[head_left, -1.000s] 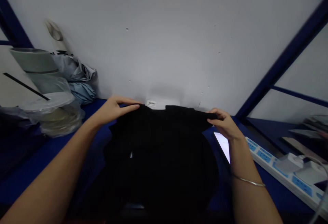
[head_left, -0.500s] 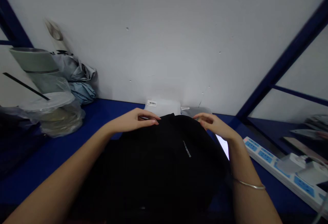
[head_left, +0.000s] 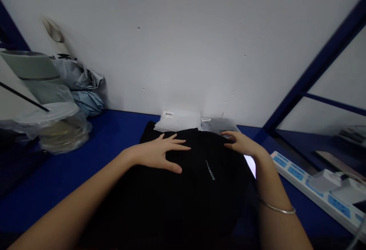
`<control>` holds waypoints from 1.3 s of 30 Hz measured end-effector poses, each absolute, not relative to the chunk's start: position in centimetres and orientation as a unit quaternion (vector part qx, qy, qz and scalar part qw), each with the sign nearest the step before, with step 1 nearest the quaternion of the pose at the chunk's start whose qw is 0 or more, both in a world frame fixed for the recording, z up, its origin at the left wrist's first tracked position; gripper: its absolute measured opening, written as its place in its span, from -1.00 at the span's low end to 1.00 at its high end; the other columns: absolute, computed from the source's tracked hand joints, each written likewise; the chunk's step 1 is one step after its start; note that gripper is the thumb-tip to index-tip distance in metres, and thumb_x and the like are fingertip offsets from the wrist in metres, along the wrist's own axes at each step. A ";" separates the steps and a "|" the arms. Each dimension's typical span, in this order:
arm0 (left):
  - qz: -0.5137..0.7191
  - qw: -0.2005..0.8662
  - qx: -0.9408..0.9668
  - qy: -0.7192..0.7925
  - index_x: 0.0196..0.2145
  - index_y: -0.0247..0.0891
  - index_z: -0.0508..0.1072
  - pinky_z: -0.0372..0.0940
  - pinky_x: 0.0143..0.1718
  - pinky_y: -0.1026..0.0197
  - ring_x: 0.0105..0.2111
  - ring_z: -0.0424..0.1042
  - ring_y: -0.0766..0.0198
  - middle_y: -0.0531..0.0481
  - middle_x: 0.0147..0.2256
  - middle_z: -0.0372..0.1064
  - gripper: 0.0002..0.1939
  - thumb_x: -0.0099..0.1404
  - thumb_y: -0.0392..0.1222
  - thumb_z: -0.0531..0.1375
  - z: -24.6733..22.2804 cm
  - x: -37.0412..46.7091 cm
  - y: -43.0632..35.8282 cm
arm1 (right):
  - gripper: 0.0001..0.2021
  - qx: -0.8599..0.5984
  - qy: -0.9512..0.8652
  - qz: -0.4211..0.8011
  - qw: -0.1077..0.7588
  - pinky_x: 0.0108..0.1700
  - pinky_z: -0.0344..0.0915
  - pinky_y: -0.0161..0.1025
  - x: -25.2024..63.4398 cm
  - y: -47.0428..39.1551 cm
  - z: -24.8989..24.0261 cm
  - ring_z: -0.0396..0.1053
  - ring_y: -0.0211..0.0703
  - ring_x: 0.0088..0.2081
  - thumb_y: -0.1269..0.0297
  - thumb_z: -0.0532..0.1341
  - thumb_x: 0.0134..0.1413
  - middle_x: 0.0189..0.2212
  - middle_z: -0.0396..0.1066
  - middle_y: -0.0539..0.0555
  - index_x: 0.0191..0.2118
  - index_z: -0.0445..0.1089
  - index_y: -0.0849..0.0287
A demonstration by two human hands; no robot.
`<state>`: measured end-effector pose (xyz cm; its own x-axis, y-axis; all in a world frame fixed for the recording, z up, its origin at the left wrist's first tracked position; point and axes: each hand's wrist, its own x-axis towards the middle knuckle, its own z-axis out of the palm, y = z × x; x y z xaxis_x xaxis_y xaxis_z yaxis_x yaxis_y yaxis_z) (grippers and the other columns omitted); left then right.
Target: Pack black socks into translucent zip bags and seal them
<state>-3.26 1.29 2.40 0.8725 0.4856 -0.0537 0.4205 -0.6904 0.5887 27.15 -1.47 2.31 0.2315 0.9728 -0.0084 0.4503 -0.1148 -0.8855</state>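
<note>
A black garment [head_left: 183, 200] with small pale lettering on it is spread over the blue table in front of me. My left hand [head_left: 158, 153] lies on its upper left part, palm down, fingers spread. At the garment's upper right edge is my right hand [head_left: 240, 142], its fingers slightly bent and apart, the tips touching or just over the cloth. I see nothing held in either hand. Behind the garment lie white plastic packages [head_left: 180, 120] with a barcode label and a greyer package [head_left: 219, 124]. Next to my right wrist, a lit screen [head_left: 251, 165] is partly covered.
A white power strip [head_left: 297, 173] with plugged-in adapters runs along the right. To the left stand a lidded cup [head_left: 61, 128] in a plastic bag with a black straw, a grey-green container [head_left: 34, 67] and crumpled bags [head_left: 88, 103]. A white wall [head_left: 183, 44] rises behind.
My left hand has moved from the garment's top edge onto its surface and spread its fingers. A fold of the cloth now shows behind it. My right hand stays near the right edge, slightly lower.
</note>
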 end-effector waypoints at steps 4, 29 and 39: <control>0.035 0.315 0.919 0.235 0.12 0.10 0.02 -0.62 0.03 -0.33 0.19 -0.52 -0.16 0.04 0.23 -0.33 -0.09 -0.17 0.17 0.28 0.7 -2.5 1.2 | -0.62 -0.654 -0.575 0.163 0.464 -0.13 0.23 -0.10 25.4 -2.0 3.3 0.33 -0.16 -0.36 0.67 0.24 -0.47 -0.58 0.37 -0.09 -0.46 0.47 0.04; 0.044 0.155 0.963 0.214 0.19 -0.14 -0.08 -0.48 -0.03 -0.44 0.15 -0.42 -0.40 -0.31 0.20 -0.25 -0.05 -0.06 0.38 0.05 -1.1 6.7 -1.5 | -0.77 -0.685 -0.650 0.145 0.295 -0.52 0.07 -0.36 23.2 -0.3 0.7 0.16 -0.31 -0.63 0.63 0.15 -0.33 -0.72 0.27 -0.05 -0.72 0.28 0.14; 0.081 0.130 0.968 0.201 0.13 0.04 0.04 -0.41 -0.05 -0.48 0.15 -0.31 -0.41 -0.20 0.16 -0.04 -0.16 -0.07 0.40 0.03 -1.5 6.7 -1.5 | -0.83 -0.709 -0.637 0.016 0.304 -0.32 0.18 -0.25 19.1 1.5 6.4 0.35 -0.14 -0.37 0.30 0.09 -0.04 -0.41 0.43 0.07 -0.32 0.39 0.14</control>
